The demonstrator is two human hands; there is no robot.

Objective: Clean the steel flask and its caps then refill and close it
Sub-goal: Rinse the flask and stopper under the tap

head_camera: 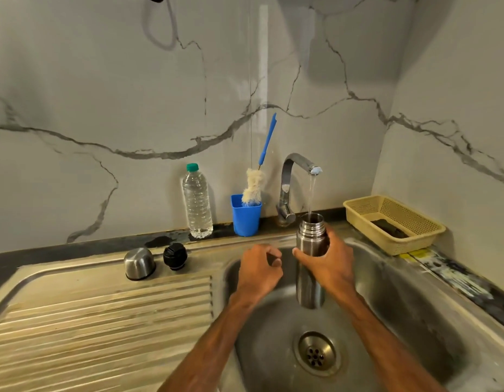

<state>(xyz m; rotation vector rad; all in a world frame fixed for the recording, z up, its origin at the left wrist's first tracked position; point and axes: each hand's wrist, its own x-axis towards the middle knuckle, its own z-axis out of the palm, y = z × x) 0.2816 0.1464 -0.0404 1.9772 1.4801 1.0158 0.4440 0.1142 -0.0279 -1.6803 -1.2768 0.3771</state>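
Brushed steel flask (pixel 310 290), plastic basket (pixel 415 239)

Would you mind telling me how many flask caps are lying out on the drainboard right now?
2. The steel cup cap sits upside down at the back of the drainboard, and the black stopper cap stands just right of it, apart. None appear hidden.

Both forearms are bare to the frame edge, sleeveless, and the left hand (pixel 259 268) and right hand (pixel 331 264) are ungloved.
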